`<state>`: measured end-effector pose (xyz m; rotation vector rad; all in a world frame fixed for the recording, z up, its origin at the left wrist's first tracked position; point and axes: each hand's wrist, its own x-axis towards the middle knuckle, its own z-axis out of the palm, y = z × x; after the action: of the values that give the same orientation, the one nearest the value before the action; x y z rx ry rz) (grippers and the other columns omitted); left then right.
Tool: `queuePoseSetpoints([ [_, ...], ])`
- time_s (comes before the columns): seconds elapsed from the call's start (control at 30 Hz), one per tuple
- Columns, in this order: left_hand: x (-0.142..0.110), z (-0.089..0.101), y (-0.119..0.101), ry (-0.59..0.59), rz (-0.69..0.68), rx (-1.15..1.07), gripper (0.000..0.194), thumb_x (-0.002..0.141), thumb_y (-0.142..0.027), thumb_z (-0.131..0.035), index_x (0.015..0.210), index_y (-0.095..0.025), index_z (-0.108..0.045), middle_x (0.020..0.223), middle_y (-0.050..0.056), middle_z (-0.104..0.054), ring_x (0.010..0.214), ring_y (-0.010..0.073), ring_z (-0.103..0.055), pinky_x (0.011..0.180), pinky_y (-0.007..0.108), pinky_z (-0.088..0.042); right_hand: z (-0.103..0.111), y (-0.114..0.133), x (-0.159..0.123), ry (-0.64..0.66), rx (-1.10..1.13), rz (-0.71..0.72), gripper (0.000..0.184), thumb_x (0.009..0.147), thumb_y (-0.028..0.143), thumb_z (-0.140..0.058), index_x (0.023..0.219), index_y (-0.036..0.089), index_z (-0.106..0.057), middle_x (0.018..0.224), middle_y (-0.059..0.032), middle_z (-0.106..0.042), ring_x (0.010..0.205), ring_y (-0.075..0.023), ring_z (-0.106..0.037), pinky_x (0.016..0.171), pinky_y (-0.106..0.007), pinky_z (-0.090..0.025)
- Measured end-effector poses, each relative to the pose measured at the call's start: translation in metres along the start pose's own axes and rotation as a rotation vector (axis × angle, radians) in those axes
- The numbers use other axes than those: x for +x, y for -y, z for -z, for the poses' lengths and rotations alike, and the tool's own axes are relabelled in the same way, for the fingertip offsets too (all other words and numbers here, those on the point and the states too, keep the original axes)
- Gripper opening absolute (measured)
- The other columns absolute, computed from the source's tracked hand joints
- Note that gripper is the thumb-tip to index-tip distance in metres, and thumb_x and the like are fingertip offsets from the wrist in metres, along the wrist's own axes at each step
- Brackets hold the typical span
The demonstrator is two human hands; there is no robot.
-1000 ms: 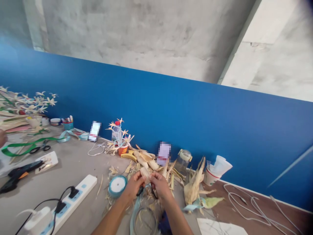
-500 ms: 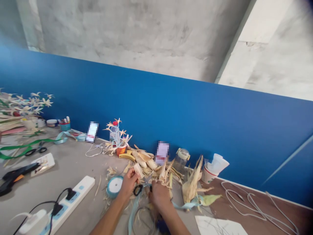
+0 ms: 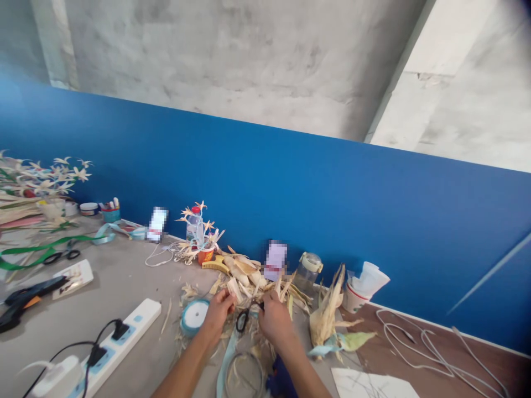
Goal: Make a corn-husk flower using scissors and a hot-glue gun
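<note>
A flat grey tabletop (image 3: 136,282) carries a long white plastic power strip (image 3: 124,337), a round blue-rimmed ribbon spool (image 3: 194,317) and scattered dry straw-coloured husks (image 3: 244,271)

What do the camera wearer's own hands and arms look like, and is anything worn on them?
The left hand and right hand are ungloved. Both forearms show no sleeve as far as the picture reaches, and no watch or bracelet. Rings or nail polish are too small to tell.

Left hand (image 3: 220,309) pinching pale husk piece (image 3: 234,289); right hand (image 3: 274,316) at black-handled scissors (image 3: 243,318). Tape roll (image 3: 194,317) (blue-rimmed) near left hand, on tabletop (image 3: 136,276).
</note>
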<state>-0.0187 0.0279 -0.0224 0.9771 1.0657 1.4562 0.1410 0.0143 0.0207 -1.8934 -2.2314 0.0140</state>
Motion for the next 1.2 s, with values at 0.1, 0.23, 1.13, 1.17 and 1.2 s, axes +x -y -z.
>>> queuePoseSetpoints([
  [0.1, -0.007, -0.004, -0.008, 0.098, 0.019, -0.041, 0.030, 0.061, -0.044, -0.068, 0.066, -0.014, -0.061, 0.054, -0.003, -0.052, 0.047, 0.0084, -0.040, 0.049, 0.022, -0.032, 0.008, -0.003, 0.001, -0.057, 0.059, -0.013, 0.027, 0.075, 0.012, -0.044, 0.096, 0.018, -0.060, 0.102, -0.0102, -0.058, 0.081, -0.0202, -0.062, 0.071, -0.028, -0.043],
  [0.23, -0.017, -0.010, -0.017, 0.272, 0.071, -0.151, 0.031, 0.059, -0.043, -0.071, 0.071, -0.015, -0.065, 0.060, 0.000, -0.056, 0.054, 0.0109, -0.047, 0.054, 0.023, -0.036, 0.013, 0.001, 0.000, -0.045, 0.098, 0.029, 0.025, 0.075, 0.013, -0.046, 0.091, 0.020, -0.064, 0.099, -0.0087, -0.058, 0.082, -0.0203, -0.061, 0.073, -0.028, -0.042],
  [1.13, -0.023, -0.016, -0.020, 0.247, 0.122, -0.466, 0.020, 0.061, -0.027, -0.075, 0.074, -0.014, -0.067, 0.066, 0.002, -0.062, 0.061, 0.0111, -0.054, 0.061, 0.023, -0.042, -0.004, 0.024, -0.024, 0.040, 0.265, 0.033, 0.055, 0.077, 0.012, -0.044, 0.130, 0.021, -0.039, 0.100, -0.0099, -0.067, 0.085, -0.0226, -0.065, 0.070, -0.028, -0.044],
  [1.17, -0.022, -0.016, -0.018, 0.254, 0.108, -0.447, 0.022, 0.062, -0.028, -0.075, 0.076, -0.014, -0.067, 0.066, 0.002, -0.062, 0.061, 0.0112, -0.054, 0.061, 0.023, -0.041, -0.005, 0.021, -0.021, 0.044, 0.334, 0.027, 0.051, 0.076, 0.012, -0.045, 0.126, 0.021, -0.045, 0.098, -0.0086, -0.068, 0.087, -0.0215, -0.064, 0.072, -0.026, -0.044],
  [1.2, -0.021, -0.016, -0.016, 0.248, 0.092, -0.423, 0.023, 0.062, -0.030, -0.074, 0.078, -0.014, -0.067, 0.065, 0.002, -0.061, 0.061, 0.0112, -0.053, 0.060, 0.023, -0.041, -0.007, 0.017, -0.017, 0.037, 0.421, 0.019, 0.046, 0.074, 0.011, -0.046, 0.118, 0.021, -0.051, 0.098, -0.0074, -0.068, 0.088, -0.0206, -0.064, 0.073, -0.025, -0.043],
])
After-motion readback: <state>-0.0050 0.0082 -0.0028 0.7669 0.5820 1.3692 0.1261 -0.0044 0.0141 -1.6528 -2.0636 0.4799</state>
